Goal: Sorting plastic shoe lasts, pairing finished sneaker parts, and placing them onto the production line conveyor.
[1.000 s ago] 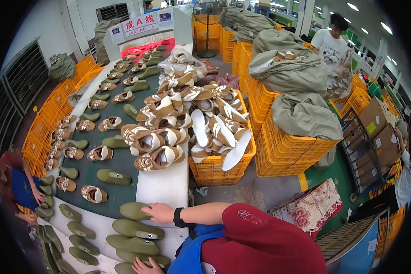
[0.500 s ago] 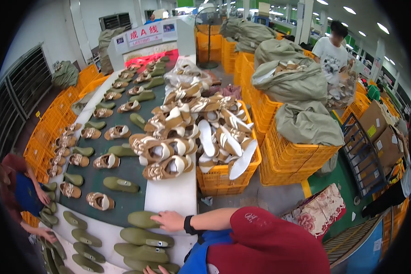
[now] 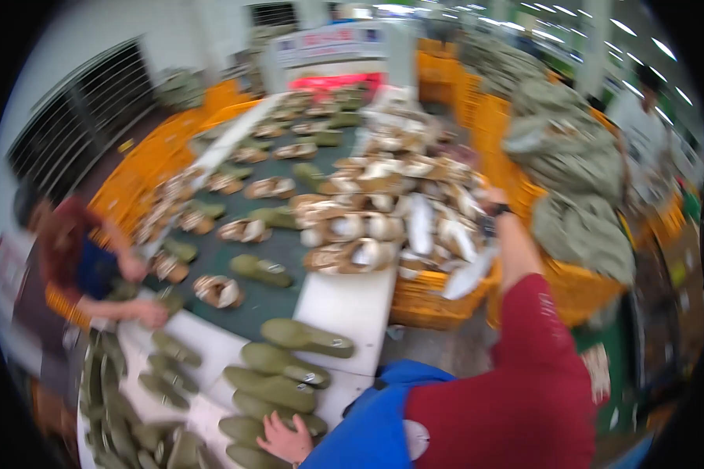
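— Where are your hands?

— My left hand [image 3: 285,438] is low at the near edge of the white tabletop [image 3: 352,309], fingers spread flat on a stack of olive-green soles [image 3: 278,387]; it grips nothing. My right arm, in a red sleeve [image 3: 536,367], stretches out to the orange crate [image 3: 438,301] heaped with tan and white sandals [image 3: 391,227]. My right hand [image 3: 493,205] is at the far side of that heap, just past a dark wristband; the picture is too blurred to tell whether it is open or closed on a sandal.

— And the soles?

— They lie side by side on the tabletop's near end, with more piled to the left [image 3: 125,406].

— What else is around you?

— A dark green belt [image 3: 274,258] runs away from me, carrying more sandals in pairs. On its left a person in a dark red top [image 3: 66,242] reaches both hands toward it. To my right, grey-green sacks [image 3: 579,180] sit on stacked orange crates.
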The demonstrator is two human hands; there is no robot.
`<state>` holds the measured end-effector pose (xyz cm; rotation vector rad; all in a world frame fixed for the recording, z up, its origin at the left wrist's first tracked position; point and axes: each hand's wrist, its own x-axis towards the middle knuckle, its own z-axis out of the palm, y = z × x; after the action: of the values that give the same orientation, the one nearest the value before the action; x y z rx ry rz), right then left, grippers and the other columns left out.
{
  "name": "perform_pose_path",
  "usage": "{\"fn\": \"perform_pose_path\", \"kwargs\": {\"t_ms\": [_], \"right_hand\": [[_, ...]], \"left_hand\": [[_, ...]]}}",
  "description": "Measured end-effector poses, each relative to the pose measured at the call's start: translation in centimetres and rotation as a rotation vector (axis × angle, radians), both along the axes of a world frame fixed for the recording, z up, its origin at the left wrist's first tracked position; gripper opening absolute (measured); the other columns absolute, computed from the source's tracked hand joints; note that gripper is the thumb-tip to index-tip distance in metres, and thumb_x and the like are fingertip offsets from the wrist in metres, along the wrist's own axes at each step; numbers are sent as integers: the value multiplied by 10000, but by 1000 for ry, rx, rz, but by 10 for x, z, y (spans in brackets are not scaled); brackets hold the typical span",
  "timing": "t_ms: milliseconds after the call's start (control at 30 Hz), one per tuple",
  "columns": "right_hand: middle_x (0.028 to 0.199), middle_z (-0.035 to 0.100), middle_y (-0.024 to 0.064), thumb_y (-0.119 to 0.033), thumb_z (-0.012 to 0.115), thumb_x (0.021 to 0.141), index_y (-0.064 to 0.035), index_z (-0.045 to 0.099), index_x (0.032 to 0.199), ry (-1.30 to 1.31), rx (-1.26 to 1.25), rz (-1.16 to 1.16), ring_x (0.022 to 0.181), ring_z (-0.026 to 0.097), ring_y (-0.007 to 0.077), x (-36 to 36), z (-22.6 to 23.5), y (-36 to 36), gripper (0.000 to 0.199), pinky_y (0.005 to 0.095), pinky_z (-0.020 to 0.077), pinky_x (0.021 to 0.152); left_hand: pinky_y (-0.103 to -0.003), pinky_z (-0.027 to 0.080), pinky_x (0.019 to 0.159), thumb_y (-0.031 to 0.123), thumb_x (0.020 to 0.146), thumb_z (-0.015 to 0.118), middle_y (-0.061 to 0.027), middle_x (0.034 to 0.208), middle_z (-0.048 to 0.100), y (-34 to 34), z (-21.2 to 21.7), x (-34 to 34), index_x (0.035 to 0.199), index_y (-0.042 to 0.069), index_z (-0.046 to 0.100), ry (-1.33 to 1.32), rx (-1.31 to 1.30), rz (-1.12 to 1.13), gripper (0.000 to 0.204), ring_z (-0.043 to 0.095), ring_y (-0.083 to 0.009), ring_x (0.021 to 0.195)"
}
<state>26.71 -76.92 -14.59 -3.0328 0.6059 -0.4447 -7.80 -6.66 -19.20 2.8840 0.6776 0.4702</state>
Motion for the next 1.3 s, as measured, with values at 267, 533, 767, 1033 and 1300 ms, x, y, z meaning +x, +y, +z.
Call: {"fn": "perform_pose_path", "kwargs": {"t_ms": [267, 533, 767, 1033, 1300], "right_hand": [[591, 585, 117, -287, 535, 789, -88, 578, 654, -47, 436, -208, 523, 547, 242, 10, -1, -84, 244, 375, 417, 477], [506, 537, 90, -247, 476, 801, -90, 499, 596, -305, 973, -201, 387, 480, 199, 62, 10, -109, 259, 326, 349, 347], [429, 428, 28, -249, 450, 848, -106, 431, 650, -647, 1230, 18, 284, 357, 158, 113, 72, -19, 245, 276, 261, 272], [551, 506, -9, -221, 471, 911, -84, 399, 1325, -506, 1197, 375, 378, 400, 50, 69, 150, 188, 443, 196, 300, 337], [692, 613, 34, -110, 542, 851, -10, 596, 1112, 329, 734, 1140, 611, 599, 112, -65, 92, 437, 284, 257, 477, 548]], "left_hand": [[-581, 251, 977, 412, 722, 639, -143, 1134, 560, -3, 4, -4, 1052, 92, 605, -214, 18, -6, 461, 544, -266, 1021], [-580, 254, 976, 442, 727, 627, -159, 1138, 565, -4, 4, -7, 1072, 98, 611, -202, 8, -12, 487, 552, -266, 1012], [-557, 274, 974, 414, 710, 652, -162, 1128, 570, -5, 2, -6, 1059, 85, 610, -249, 8, 0, 481, 554, -261, 1005], [-556, 267, 980, 404, 717, 652, -172, 1134, 563, -3, 7, -5, 1067, 81, 608, -228, -12, -5, 478, 552, -267, 1007], [-553, 278, 980, 396, 708, 661, -165, 1137, 562, -3, 4, -5, 1064, 80, 613, -238, -20, 9, 478, 549, -264, 1011]]}}
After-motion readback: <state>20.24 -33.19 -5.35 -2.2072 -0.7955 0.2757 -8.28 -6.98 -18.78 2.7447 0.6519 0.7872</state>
